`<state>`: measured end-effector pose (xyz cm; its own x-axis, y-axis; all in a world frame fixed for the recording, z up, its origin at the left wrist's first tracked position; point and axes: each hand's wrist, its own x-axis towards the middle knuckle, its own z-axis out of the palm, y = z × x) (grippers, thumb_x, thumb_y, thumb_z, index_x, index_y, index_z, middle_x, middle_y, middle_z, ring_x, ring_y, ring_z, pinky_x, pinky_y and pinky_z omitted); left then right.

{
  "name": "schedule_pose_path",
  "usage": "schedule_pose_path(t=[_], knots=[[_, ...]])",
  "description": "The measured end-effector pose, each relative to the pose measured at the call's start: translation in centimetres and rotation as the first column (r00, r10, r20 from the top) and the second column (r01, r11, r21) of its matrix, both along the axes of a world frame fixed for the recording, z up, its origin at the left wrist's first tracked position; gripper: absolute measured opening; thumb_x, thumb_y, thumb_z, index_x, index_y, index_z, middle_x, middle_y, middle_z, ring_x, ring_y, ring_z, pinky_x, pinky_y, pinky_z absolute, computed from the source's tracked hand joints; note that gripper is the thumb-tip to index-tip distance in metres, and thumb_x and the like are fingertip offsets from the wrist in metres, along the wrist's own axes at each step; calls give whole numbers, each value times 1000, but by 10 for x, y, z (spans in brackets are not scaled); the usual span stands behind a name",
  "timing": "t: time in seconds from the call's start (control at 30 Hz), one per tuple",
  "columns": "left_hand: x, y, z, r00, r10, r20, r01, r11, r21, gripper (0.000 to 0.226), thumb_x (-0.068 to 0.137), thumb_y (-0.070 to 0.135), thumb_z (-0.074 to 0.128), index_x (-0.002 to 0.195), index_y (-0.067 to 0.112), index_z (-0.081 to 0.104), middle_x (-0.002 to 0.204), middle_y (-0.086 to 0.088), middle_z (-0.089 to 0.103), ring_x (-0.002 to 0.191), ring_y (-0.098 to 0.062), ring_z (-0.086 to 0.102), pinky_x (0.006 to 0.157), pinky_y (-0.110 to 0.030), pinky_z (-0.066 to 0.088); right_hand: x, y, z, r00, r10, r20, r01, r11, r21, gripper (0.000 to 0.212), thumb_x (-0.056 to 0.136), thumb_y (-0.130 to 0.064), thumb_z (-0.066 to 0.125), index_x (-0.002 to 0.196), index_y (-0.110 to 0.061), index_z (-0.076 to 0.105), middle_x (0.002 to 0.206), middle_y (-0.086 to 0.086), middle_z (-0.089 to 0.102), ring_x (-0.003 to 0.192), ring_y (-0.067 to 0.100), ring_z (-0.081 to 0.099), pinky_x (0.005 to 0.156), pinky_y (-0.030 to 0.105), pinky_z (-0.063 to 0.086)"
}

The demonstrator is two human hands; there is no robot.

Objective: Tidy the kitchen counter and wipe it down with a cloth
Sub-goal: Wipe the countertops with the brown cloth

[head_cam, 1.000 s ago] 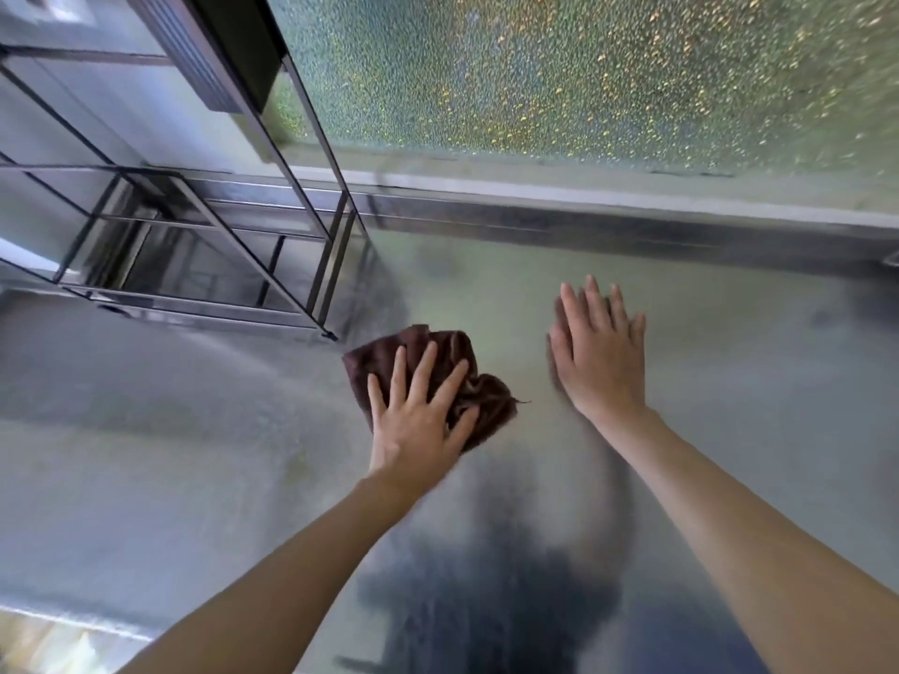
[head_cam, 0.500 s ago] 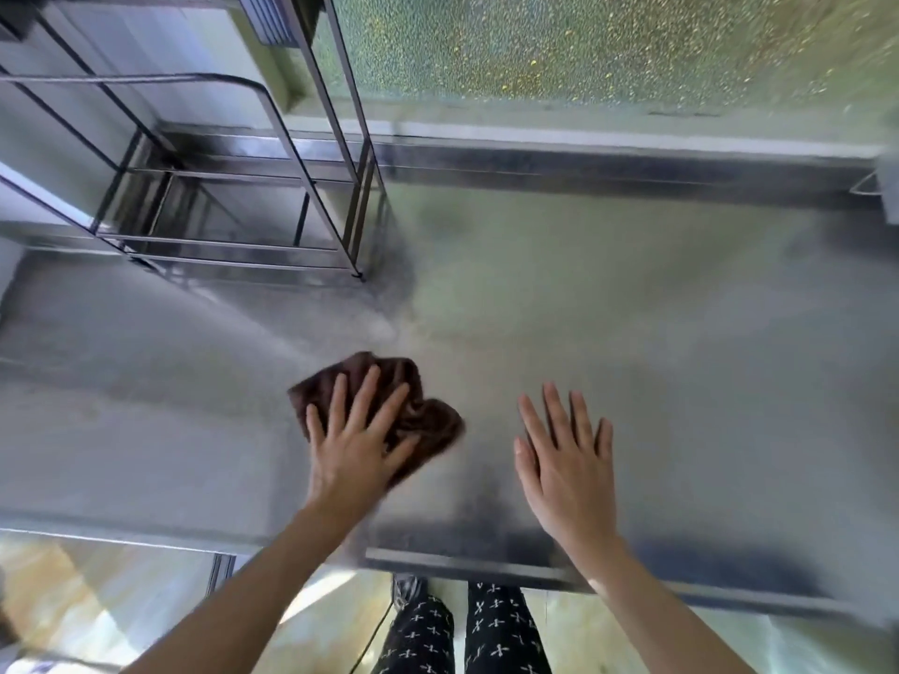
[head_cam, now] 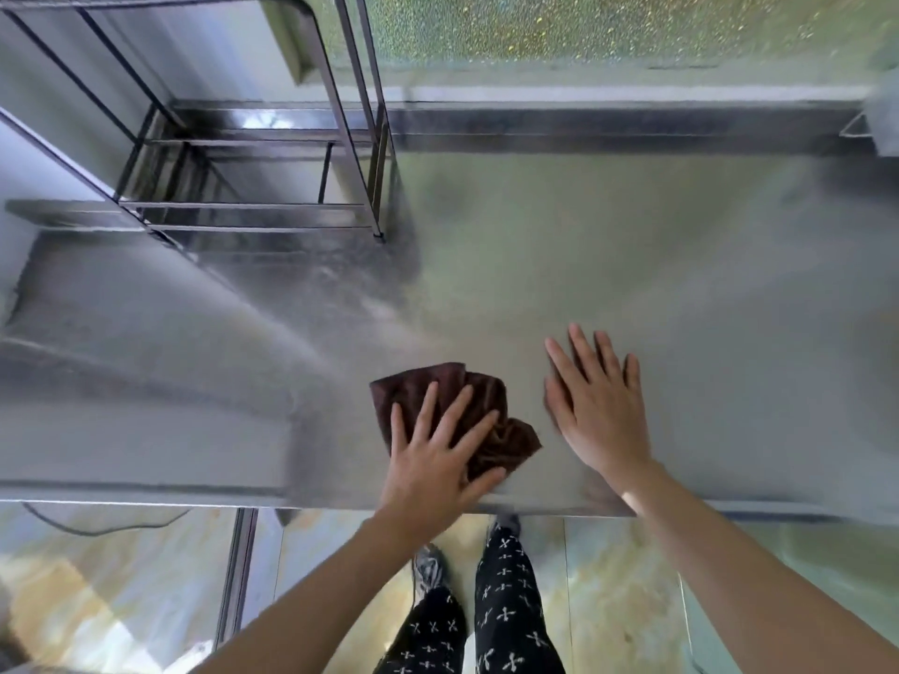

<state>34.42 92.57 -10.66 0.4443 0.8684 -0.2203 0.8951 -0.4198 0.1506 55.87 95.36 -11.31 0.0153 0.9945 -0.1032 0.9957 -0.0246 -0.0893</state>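
Left hand (head_cam: 433,459) flat, fingers spread, pressing crumpled brown cloth (head_cam: 486,415) near table's (head_cam: 632,265) front edge; long axis running far-left to near-right. Right hand (head_cam: 596,411) open, flat on brushed steel, just right.

1 cloth (head_cam: 455,411), 2 hands, 1 rack (head_cam: 272,187)

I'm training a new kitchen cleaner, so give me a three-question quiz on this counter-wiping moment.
1. True or false: the left hand presses the brown cloth flat with spread fingers.
2. What does the right hand hold? A) sponge B) nothing C) spray bottle
3. Fill in: the metal rack stands on the steel counter at its far ____ side.

Key: 1 true; 2 B; 3 left.
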Motion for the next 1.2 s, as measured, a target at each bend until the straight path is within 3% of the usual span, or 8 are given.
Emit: schedule_pose_path(t=[0.07, 0.2, 0.33, 0.5, 0.63, 0.77, 0.97, 1.2], knots=[[-14, 14, -2, 999, 41, 20, -41, 999, 11, 58, 80, 65, 35, 130, 37, 43, 143, 3, 45, 133, -32, 38, 98, -68, 33, 0, 0, -1, 1000, -5, -15, 5, 1000, 21, 46, 94, -40, 32, 136, -25, 45, 146, 6, 42, 133, 34, 38, 101, 57, 33], [-48, 54, -1, 917, 386, 106, -386, 922, -18, 58, 85, 61, 36, 137, 36, 36, 153, 5, 24, 143, -28, 12, 110, -60, 7, -3, -2, -5, 999, -18, -37, 20, 998, 56, 45, 93, -36, 34, 134, -24, 48, 143, 8, 46, 130, 36, 42, 99, 58, 35], [-79, 69, 1, 852, 504, 140, -507, 862, -17, 55, 89, 53, 41, 139, 33, 32, 155, 4, 16, 144, -26, 4, 112, -59, 2, -37, -4, 1, 967, -196, -165, 212, 973, 91, 46, 92, -31, 33, 131, -15, 51, 142, 15, 45, 131, 40, 39, 102, 60, 31], [-86, 20, 0, 914, 382, 140, -387, 922, 11, 66, 81, 64, 24, 137, 32, 38, 153, 0, 25, 143, -30, 11, 111, -59, 6, -111, -13, -3, 981, -38, -192, 47, 998, 43, 48, 93, -31, 28, 135, -16, 47, 147, 9, 41, 135, 34, 36, 105, 56, 31], [-95, -3, -6, 967, 243, 70, -245, 969, 19, 66, 82, 71, 21, 136, 37, 35, 150, 2, 33, 140, -30, 22, 108, -61, 16, -122, -11, -9, 991, -41, -128, 47, 998, 44, 48, 96, -34, 25, 140, -22, 40, 150, 3, 37, 138, 30, 32, 109, 52, 28], [-131, 41, -3, 909, 408, 85, -410, 912, -1, 71, 74, 69, 27, 136, 36, 37, 153, 4, 25, 143, -28, 15, 109, -61, 11, -122, -12, -10, 992, -38, -119, 48, 995, 88, 47, 96, -33, 29, 138, -22, 44, 147, 4, 41, 137, 30, 34, 106, 52, 31], [-192, 87, 4, 760, 645, 76, -644, 764, -34, 61, 86, 58, 44, 140, 34, 31, 156, 4, 12, 144, -28, 3, 111, -63, 4, -122, -12, -10, 996, -32, -84, 39, 995, 88, 47, 95, -31, 32, 139, -20, 43, 147, 5, 40, 136, 31, 35, 105, 53, 32], [-135, 45, -1, 961, 277, 28, -276, 961, -26, 77, 76, 80, 15, 136, 37, 36, 151, -1, 31, 140, -35, 19, 105, -67, 14, -125, -5, -7, 995, -53, -87, 60, 995, 75, 45, 91, -28, 34, 130, -15, 52, 140, 11, 48, 130, 36, 42, 99, 56, 36]])
